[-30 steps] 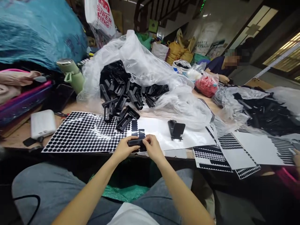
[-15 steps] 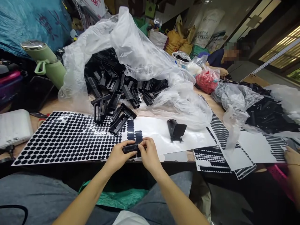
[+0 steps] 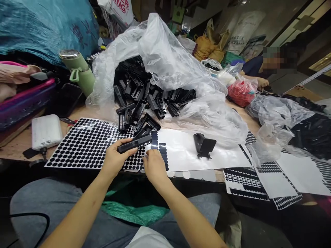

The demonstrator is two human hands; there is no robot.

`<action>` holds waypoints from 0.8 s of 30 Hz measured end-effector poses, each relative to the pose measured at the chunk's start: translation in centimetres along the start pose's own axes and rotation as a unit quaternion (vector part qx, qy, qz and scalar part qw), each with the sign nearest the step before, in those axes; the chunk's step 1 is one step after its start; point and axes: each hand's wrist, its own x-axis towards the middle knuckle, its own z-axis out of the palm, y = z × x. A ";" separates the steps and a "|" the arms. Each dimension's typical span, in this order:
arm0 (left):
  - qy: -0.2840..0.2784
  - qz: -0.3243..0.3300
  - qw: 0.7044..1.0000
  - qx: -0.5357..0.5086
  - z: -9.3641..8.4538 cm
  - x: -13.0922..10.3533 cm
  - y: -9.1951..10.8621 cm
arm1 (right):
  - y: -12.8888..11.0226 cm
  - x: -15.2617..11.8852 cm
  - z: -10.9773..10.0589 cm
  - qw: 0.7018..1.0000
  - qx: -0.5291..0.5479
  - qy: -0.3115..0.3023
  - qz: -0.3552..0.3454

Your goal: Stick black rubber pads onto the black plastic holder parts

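Note:
My left hand grips a long black plastic part between thumb and fingers. The part is tilted, its right end higher, and a round dark spot shows on its upper face. Just below and right of it, my right hand is at the sticker sheet, fingers curled together at the border between round black stickers and oblong black stickers. Whatever its fingertips hold, if anything, is hidden. A black folding stand stands on white backing paper to the right.
Black plastic parts spill from a large clear plastic bag behind the sheet. To the left are a white power bank and a green bottle. More sticker sheets overhang the table edge at right. Another person sits farther back.
My left hand has raised and tilted the black part, up and left of where both hands held it. My right hand has let go of it and moved to the sheet. The view has shifted left.

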 end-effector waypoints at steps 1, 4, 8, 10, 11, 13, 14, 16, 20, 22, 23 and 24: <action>-0.003 -0.001 1.000 0.000 -0.1 -0.1 -0.1 | 0.2 0.2 -0.2 1.000 -0.004 0.003 0.009; -0.019 -0.008 1.000 0.019 0.3 -0.7 -0.5 | 2.1 1.4 -1.7 0.996 -0.017 0.045 0.073; -0.141 -0.010 0.987 0.083 1.7 -1.5 -0.8 | 4.6 3.6 -3.6 0.983 -0.085 0.046 0.155; -0.187 -0.007 0.976 0.108 2.5 -1.7 -0.9 | 4.9 4.5 -3.7 0.980 -0.103 0.015 0.172; -0.198 -0.008 0.973 0.116 2.8 -1.7 -1.1 | 5.0 4.8 -3.5 0.979 -0.106 0.003 0.175; -0.214 -0.013 0.969 0.124 3.1 -1.7 -1.3 | 4.9 5.2 -3.2 0.978 -0.102 -0.009 0.180; -0.221 -0.016 0.967 0.127 3.2 -1.6 -1.4 | 4.9 5.2 -3.1 0.979 -0.097 -0.010 0.181; -0.227 -0.013 0.964 0.135 3.2 -1.5 -1.6 | 4.9 5.1 -3.1 0.980 -0.084 -0.008 0.179; -0.217 0.005 0.963 0.159 3.2 -1.5 -1.4 | 4.9 4.6 -3.4 0.983 -0.061 0.019 0.170; -0.214 0.009 0.961 0.173 3.3 -1.5 -1.3 | 4.8 4.5 -3.4 0.980 -0.071 0.039 0.182; -0.212 0.011 0.961 0.180 3.3 -1.6 -1.3 | 4.8 4.6 -3.4 0.978 -0.077 0.040 0.190; -0.211 0.014 0.960 0.185 3.4 -1.6 -1.3 | 4.7 4.6 -3.3 0.977 -0.079 0.035 0.196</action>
